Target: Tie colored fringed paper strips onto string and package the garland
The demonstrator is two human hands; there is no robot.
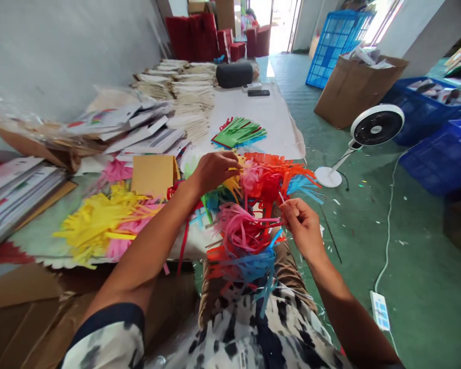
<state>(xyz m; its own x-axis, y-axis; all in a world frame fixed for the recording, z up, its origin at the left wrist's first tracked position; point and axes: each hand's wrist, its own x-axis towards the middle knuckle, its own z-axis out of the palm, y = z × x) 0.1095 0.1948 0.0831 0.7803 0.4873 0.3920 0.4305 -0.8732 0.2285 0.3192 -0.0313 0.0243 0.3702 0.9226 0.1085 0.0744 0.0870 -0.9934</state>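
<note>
Right hand [301,223] has thumb and fingers pinched tight at the tail end of a pink and red thin-strip fringe [236,225], which hangs over the person's lap with a sky-blue strip fringe [249,266] draped below it. Left hand [215,171] is palm-down with fingers curled at the edge of the colourful heap just past that; the fingertips are too buried to tell if they're gripping anything. That heap's big piece is a bright orange-red fringe [271,159], on the near end of the table. Off to the left there's a fluffy yellow strip fringe [100,220], with a folded tan card [153,177] just behind it. Further up sits a flat green fringe [238,130] on a white cloth [261,113], then stacked cream bundles [192,92] beside a black rounded cylinder [234,75]. Way back: dark red upholstered seats [192,38].
</note>
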